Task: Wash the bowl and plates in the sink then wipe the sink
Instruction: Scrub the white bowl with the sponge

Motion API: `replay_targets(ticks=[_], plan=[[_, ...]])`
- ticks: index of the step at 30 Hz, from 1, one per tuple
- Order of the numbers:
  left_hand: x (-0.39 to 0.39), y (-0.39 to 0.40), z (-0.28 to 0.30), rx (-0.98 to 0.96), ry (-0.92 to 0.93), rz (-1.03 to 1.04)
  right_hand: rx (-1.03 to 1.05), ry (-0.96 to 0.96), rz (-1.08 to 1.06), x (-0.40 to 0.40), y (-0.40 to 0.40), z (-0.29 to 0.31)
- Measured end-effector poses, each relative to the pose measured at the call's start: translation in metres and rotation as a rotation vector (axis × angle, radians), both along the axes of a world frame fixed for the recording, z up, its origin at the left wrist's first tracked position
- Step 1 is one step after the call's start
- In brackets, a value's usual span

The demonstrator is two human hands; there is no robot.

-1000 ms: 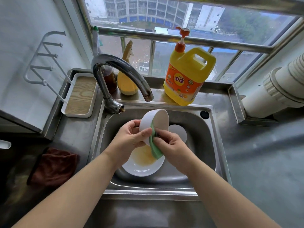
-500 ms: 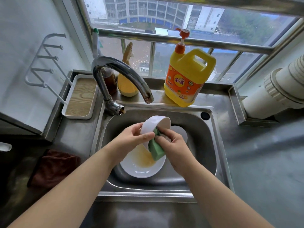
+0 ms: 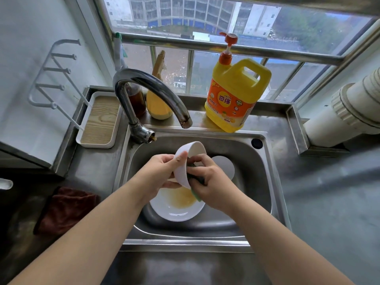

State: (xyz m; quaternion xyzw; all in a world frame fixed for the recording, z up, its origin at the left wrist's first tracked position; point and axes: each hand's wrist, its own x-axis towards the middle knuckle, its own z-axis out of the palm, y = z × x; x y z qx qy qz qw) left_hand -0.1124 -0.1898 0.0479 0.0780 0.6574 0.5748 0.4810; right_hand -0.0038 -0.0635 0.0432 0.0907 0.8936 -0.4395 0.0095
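Observation:
Over the steel sink (image 3: pixel 265 182), my left hand (image 3: pixel 158 173) grips a white bowl (image 3: pixel 182 169) by its rim, tilted on its side with the opening turned to the right. My right hand (image 3: pixel 211 182) holds a green sponge (image 3: pixel 196 195) pressed into the bowl; most of the sponge is hidden by my fingers. Below them a white plate (image 3: pixel 176 212) with yellow residue lies in the basin. A second white plate (image 3: pixel 225 167) lies partly hidden behind my right hand.
The curved tap (image 3: pixel 148 87) arches over the basin's back left. A yellow detergent jug (image 3: pixel 234 95) and two bottles stand on the back ledge. A wood-lined tray (image 3: pixel 98 120) sits left of the tap, a dark red cloth (image 3: pixel 65 208) on the left counter.
The bowl has turned from facing me to lying on its side, opening to the right. My right hand has pushed the sponge deeper inside it, so less green shows.

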Motion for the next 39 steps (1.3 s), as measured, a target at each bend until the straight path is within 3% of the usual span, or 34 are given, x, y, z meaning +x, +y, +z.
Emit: replay_targets(ticks=[3, 7, 10, 12, 15, 18, 20, 23, 27, 31, 35, 39], plan=[[-0.004, 0.002, 0.003, 0.000, -0.011, -0.051, -0.248, -0.049, -0.213, -0.003, -0.001, 0.004], [-0.001, -0.003, -0.005, 0.155, -0.031, -0.056, -0.756, -0.095, -0.491, -0.007, -0.001, 0.004], [0.004, -0.006, -0.011, 0.238, 0.002, -0.026, -0.955, -0.125, -0.504, -0.008, -0.002, 0.005], [0.006, -0.006, -0.009, 0.282, 0.007, 0.004, -0.885, -0.083, -0.430, -0.007, -0.005, 0.006], [0.004, -0.003, -0.003, 0.270, -0.023, 0.033, -0.588, -0.023, -0.261, -0.004, -0.005, 0.008], [0.000, -0.001, 0.003, 0.134, 0.006, 0.013, -0.153, -0.013, -0.014, -0.003, 0.004, 0.005], [-0.002, 0.001, 0.005, 0.047, 0.022, -0.024, -0.043, -0.040, 0.055, -0.004, 0.005, 0.004], [-0.007, 0.004, 0.006, -0.009, 0.042, -0.043, -0.236, -0.038, -0.144, -0.007, 0.001, 0.001], [-0.010, -0.005, -0.002, 0.116, 0.022, -0.090, -0.700, -0.115, -0.445, -0.008, 0.000, -0.002], [-0.001, -0.007, -0.011, 0.192, 0.018, 0.003, -0.920, -0.122, -0.455, -0.010, 0.000, 0.001], [-0.001, -0.007, -0.006, 0.232, 0.010, 0.054, -0.773, -0.072, -0.311, -0.004, -0.003, 0.008], [-0.006, -0.003, 0.003, 0.107, -0.017, 0.080, -0.300, -0.013, -0.051, 0.000, 0.001, 0.007]])
